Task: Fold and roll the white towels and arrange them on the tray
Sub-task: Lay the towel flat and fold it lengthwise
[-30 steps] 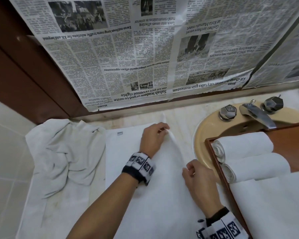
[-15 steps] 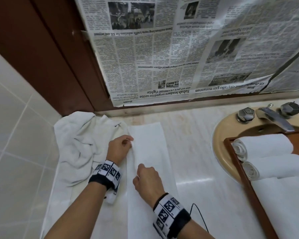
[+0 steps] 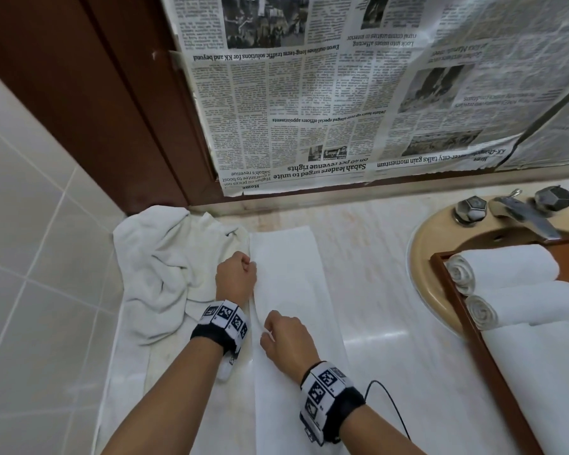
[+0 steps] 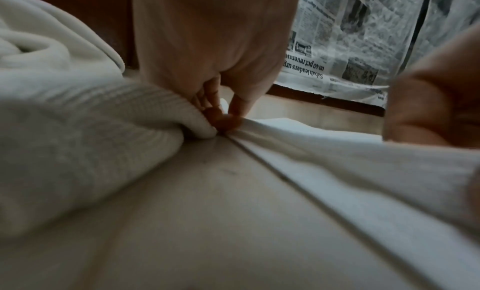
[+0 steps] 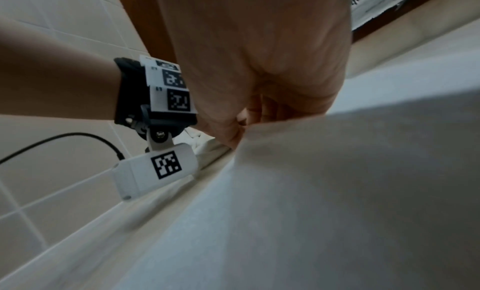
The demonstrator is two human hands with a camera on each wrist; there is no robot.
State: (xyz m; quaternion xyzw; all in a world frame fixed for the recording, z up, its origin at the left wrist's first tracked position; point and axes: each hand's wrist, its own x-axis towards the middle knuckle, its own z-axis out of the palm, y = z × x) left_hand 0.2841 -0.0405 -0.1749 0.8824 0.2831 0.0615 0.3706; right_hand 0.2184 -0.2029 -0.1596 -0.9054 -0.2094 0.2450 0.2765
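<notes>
Moved: towel now folded into a narrow strip.
Hands: left hand and right hand both pinch its left edge.

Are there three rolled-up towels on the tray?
No, only two rolled towels, one behind the other, lie on the brown tray, beside a flat white towel.

Both forearms reach forward, each wrist banded with a marker-printed strap, as the left hand pinches the left edge of the folded towel with curled fingers, and the right hand, nearer along that edge, grips it too.
</notes>
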